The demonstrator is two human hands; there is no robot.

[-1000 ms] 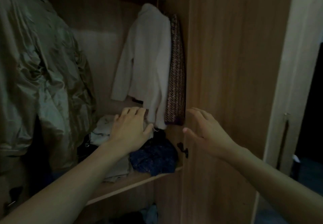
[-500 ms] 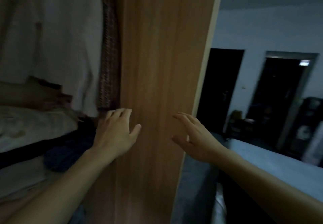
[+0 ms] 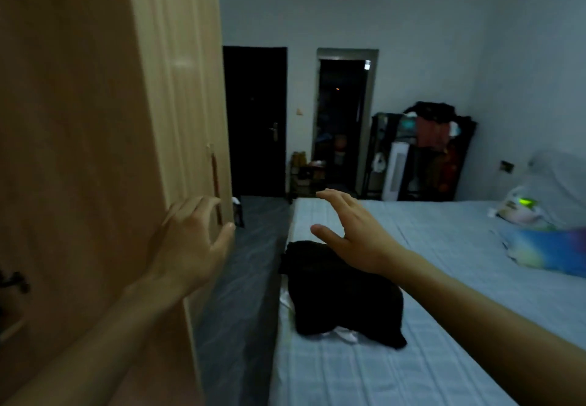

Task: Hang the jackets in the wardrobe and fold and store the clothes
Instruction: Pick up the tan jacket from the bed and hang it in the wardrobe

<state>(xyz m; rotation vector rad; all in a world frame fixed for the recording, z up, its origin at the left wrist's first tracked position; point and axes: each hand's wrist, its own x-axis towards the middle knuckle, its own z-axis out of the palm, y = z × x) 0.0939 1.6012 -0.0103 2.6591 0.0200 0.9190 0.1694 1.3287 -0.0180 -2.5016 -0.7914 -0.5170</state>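
The person's left hand, fingers loosely curled and holding nothing, is raised by the edge of the wardrobe door, while the right hand, fingers straight and slightly spread, hovers above a black garment lying on the bed.

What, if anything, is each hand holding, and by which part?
Nothing is held. The left hand is open by the wardrobe door; the right hand hovers open above the black garment.

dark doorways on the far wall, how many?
2: closed dark door just right of the wardrobe; open doorway beside it, left of the clothes rack.
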